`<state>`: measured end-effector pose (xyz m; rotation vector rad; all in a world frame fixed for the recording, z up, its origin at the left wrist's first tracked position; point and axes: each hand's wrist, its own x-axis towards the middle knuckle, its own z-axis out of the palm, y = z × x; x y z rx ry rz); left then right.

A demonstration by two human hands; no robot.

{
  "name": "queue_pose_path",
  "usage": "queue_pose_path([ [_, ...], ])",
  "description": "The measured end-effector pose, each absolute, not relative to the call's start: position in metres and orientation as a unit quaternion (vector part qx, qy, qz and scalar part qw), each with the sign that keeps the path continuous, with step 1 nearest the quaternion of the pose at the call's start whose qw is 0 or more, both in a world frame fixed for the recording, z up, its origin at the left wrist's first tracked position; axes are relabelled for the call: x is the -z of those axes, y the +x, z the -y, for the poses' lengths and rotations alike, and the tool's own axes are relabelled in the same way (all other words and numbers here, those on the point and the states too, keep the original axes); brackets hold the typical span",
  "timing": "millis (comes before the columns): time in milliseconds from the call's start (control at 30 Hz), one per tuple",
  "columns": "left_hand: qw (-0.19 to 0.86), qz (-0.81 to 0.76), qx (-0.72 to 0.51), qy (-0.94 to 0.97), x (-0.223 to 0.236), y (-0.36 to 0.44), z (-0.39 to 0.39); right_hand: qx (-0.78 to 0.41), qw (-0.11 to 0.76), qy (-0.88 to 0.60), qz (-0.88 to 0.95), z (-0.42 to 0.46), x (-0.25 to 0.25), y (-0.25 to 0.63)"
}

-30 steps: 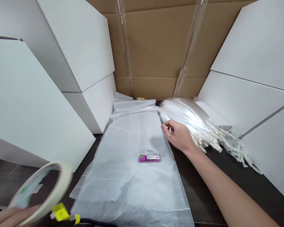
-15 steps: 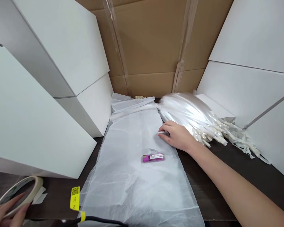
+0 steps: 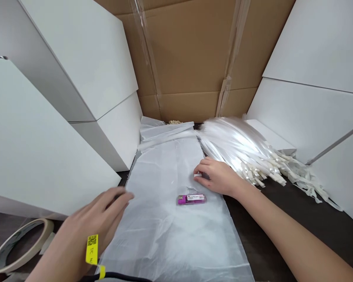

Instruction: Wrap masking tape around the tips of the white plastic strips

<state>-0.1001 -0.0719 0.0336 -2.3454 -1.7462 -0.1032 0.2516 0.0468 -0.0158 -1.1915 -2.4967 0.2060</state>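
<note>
Near the front left corner of the table [image 3: 254,244], a roll of tape [image 3: 48,231] lay flat. Behind it, a large white box [image 3: 32,137] stood in front of 2 stacked white boxes [image 3: 79,47], walling off the left side. The left hand [image 3: 97,219], slightly blurred, was over the left edge of the translucent sheets [image 3: 144,223], its grip apart, with no object visible in it. A yellow tag [image 3: 92,248] and a black cable [image 3: 123,276] showed by the front edge. Brown cardboard [image 3: 188,51] closed off the back edge. The sheets ran from there towards the front edge, with a purple lighter [image 3: 191,199] on them, just in front of the right hand [image 3: 217,176]. That hand's grip was clamped on a small white piece [image 3: 197,175], which lay between thumb and fingers. Just behind and to its right, a bundle of glossy white strands [image 3: 232,141] spread out, beside the white boxes at the right edge [image 3: 308,109].
</note>
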Motion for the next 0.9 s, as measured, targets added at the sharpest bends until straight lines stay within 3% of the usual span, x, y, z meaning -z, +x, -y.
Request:
queue_pose_path([
  [200, 0.106, 0.540, -0.037, -0.834, -0.060, -0.015, -0.056, -0.057, 0.171, -0.418, 0.891, -0.047, 0.012, 0.252],
  [400, 0.139, 0.510, -0.023, -0.848, -0.045, 0.045, -0.175, -0.050, 0.176, -0.419, 0.889, -0.047, 0.015, 0.248],
  [633, 0.140, 0.502, -0.044, -0.853, -0.023, 0.048, -0.225, 0.009, 0.258, -0.488, 0.834, -0.072, 0.010, 0.246],
  [800, 0.126, 0.523, -0.023, -0.843, -0.013, 0.042, -0.229, 0.136, 0.167, -0.532, 0.819, -0.148, 0.009, 0.243],
  [900, 0.116, 0.529, -0.021, -0.840, -0.009, 0.040, -0.230, 0.147, 0.087, -0.560, 0.811, -0.188, 0.020, 0.250],
])
